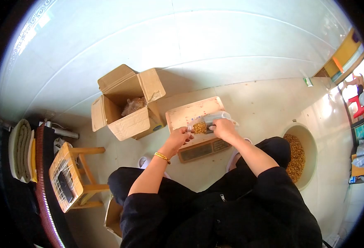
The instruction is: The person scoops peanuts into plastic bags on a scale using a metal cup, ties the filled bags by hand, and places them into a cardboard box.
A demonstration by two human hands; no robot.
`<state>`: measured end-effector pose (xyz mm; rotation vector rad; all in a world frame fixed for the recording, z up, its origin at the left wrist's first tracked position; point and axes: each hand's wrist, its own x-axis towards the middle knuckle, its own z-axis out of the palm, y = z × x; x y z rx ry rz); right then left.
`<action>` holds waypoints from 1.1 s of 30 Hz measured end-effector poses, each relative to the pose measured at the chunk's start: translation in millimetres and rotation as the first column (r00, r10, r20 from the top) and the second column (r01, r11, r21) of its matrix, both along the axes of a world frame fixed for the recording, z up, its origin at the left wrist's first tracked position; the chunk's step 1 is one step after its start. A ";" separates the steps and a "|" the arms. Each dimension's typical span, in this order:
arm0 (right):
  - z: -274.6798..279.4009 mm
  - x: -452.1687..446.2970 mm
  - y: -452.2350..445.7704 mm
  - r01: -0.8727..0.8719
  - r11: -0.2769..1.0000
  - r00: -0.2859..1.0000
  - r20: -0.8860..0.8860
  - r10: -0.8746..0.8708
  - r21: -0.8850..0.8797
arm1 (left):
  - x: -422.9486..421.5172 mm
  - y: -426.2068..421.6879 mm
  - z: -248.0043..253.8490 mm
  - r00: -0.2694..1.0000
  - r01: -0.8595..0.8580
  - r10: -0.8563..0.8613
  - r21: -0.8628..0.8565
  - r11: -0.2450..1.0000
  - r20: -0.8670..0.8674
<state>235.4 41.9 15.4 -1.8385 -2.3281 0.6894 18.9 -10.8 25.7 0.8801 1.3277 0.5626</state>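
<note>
Between my hands is a clear plastic bag point(200, 127) partly filled with small golden-brown pieces, held tilted on its side. My left hand point(178, 139) pinches its left end, fingers closed. My right hand point(224, 129) is wrapped around the bag's other part, near where it looks dark and greyish. Just under the bag is a flat weighing scale point(192, 108) with a pale, worn platform and a display panel point(204, 149) on the side nearest me. Whether the bag touches the platform I cannot tell.
An opened cardboard box point(134, 124) with plastic bags inside stands left of the scale. To the right is a round tub point(312, 165) of similar golden-brown pieces point(295, 159). A wooden stool point(76, 186) holding a dark phone-like slab stands at left. A tiled wall point(182, 45) rises behind.
</note>
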 end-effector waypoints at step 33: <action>-27.7 5.2 3.5 -0.112 0.963 0.992 0.085 0.094 0.245 | 6.0 1.0 0.8 0.999 0.047 -0.046 0.052 0.998 -0.023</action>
